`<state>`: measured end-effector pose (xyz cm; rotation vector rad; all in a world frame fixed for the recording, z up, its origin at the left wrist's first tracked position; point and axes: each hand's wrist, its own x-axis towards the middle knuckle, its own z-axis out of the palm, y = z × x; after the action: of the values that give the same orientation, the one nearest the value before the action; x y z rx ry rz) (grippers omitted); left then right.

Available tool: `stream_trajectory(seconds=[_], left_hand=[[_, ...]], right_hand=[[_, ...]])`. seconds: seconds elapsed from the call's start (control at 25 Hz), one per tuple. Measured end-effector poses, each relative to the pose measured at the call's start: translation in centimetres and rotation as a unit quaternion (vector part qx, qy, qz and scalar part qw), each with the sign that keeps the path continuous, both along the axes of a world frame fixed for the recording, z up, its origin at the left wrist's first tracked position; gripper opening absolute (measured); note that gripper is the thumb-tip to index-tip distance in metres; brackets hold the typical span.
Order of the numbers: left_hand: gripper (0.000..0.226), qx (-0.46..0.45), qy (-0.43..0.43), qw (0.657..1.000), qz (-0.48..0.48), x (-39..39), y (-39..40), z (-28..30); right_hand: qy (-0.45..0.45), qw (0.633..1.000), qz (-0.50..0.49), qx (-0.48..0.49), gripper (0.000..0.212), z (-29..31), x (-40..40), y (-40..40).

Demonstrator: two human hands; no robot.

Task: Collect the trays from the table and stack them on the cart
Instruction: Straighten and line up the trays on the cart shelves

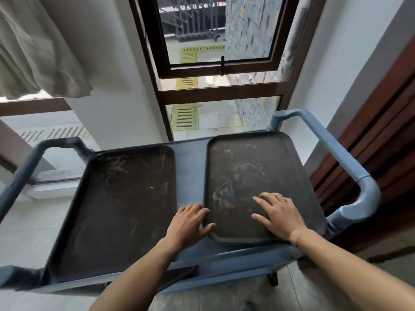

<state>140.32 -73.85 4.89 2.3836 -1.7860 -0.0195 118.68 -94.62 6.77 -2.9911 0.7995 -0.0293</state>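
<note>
Two dark scuffed trays lie side by side on the top shelf of a blue-grey cart (190, 173). The left tray (121, 203) sits flat near the cart's left side. The right tray (253, 167) lies by the right handle. My left hand (190, 223) touches the right tray's near left corner, fingers bent over its rim and thumb on the edge. My right hand (278, 216) rests flat inside the right tray with fingers spread.
The cart's right handle (350, 167) and left handle (24, 171) rise at its sides. A brown-framed window (215, 70) stands straight ahead. A wooden door (381, 131) is at the right, a curtain (38, 55) at the upper left. Tiled floor surrounds the cart.
</note>
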Motion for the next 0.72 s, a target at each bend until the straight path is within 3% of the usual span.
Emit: stream_trajectory(seconds=[0.2, 0.44, 0.56, 0.72], left_hand=[[0.057, 0.031, 0.014, 0.999, -0.029, -4.4, -4.6, -0.9], [0.071, 0.087, 0.023, 0.994, -0.06, -5.8, -4.6, -1.9], [0.063, 0.077, 0.004, 0.994, -0.072, -5.7, -3.6, -2.0], [0.039, 0.062, -0.038, 0.991, -0.112, -5.6, -1.7, -2.0]], right_hand=[[0.038, 0.998, -0.039, 0.008, 0.067, -0.5, -5.8, -3.7], [0.098, 0.994, 0.04, 0.038, 0.072, -1.1, -9.3, -2.1], [0.115, 0.992, 0.058, -0.002, 0.055, -0.1, -9.8, -1.4], [0.061, 0.994, 0.06, -0.071, 0.04, -1.2, -10.4, 0.0]])
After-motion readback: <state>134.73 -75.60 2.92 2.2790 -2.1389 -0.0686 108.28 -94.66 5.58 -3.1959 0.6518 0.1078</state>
